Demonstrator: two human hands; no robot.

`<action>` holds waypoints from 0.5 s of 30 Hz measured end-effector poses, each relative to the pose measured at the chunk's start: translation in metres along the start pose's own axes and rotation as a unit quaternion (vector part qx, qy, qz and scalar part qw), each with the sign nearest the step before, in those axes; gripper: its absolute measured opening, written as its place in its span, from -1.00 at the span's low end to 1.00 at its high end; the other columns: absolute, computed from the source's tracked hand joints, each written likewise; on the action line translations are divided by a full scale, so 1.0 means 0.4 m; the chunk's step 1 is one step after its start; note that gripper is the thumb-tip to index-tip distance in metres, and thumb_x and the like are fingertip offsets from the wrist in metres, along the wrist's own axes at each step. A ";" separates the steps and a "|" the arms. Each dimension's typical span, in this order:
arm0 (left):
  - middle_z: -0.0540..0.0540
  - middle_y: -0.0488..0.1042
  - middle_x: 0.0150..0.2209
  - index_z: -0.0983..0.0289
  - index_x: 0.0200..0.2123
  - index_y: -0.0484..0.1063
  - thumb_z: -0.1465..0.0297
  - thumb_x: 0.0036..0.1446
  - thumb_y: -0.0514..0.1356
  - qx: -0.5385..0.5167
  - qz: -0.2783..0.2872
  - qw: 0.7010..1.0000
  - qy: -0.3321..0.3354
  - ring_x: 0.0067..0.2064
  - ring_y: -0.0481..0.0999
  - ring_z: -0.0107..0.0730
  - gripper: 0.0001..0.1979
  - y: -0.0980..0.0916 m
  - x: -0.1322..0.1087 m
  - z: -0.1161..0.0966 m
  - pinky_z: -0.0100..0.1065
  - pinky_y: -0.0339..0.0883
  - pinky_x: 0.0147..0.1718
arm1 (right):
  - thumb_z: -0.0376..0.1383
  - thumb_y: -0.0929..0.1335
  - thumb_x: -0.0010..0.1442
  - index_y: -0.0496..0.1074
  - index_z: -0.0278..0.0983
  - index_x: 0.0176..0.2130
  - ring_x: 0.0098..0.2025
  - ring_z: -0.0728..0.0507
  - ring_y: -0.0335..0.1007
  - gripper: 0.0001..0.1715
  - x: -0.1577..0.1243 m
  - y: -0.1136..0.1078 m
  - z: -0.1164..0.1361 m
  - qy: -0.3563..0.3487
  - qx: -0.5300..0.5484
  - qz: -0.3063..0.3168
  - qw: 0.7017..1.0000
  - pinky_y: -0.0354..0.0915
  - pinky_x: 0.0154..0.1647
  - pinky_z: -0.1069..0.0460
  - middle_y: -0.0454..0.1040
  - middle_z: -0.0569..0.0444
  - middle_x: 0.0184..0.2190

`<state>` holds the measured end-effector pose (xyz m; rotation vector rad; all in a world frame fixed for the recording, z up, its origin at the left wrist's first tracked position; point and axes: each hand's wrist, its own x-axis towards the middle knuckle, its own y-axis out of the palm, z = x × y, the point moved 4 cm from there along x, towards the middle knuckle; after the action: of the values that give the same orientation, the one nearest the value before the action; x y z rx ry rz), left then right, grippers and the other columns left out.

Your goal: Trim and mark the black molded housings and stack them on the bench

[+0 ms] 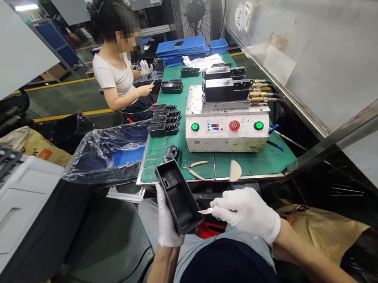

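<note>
My left hand [165,223], in a white glove, grips a black open plastic housing [178,196] from its left side and holds it over my lap. My right hand [247,214], also gloved, pinches a small metal blade [206,211] whose tip touches the housing's lower right edge. Both hands are just in front of the green table's [251,162] near edge.
A white control box [225,130] with green and red buttons sits on the table, with a black fixture on top. Cutters [194,170] lie near the front edge. Stacked black housings [163,120] are at the left. A plastic-lined bin [110,153] stands left. Another person [118,71] works at the far end.
</note>
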<state>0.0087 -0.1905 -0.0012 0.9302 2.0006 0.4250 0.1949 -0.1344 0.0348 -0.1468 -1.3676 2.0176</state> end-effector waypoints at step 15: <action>0.11 0.54 -0.47 0.32 -0.23 0.52 -0.10 0.29 0.13 -0.008 0.057 0.981 -0.183 -0.54 0.51 -0.33 -0.44 0.000 -0.051 0.051 -0.34 0.48 -0.57 | -0.02 0.22 0.51 0.54 -0.21 -0.44 -0.51 0.01 0.19 -0.39 0.000 -0.008 0.001 -0.003 -0.054 -0.036 0.998 -0.15 -0.43 -0.03 0.40 0.15 -0.56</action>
<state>0.0325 -0.2066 -0.0011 1.0357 1.6131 0.3058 0.1960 -0.1340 0.0378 -0.1391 -1.4653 1.8875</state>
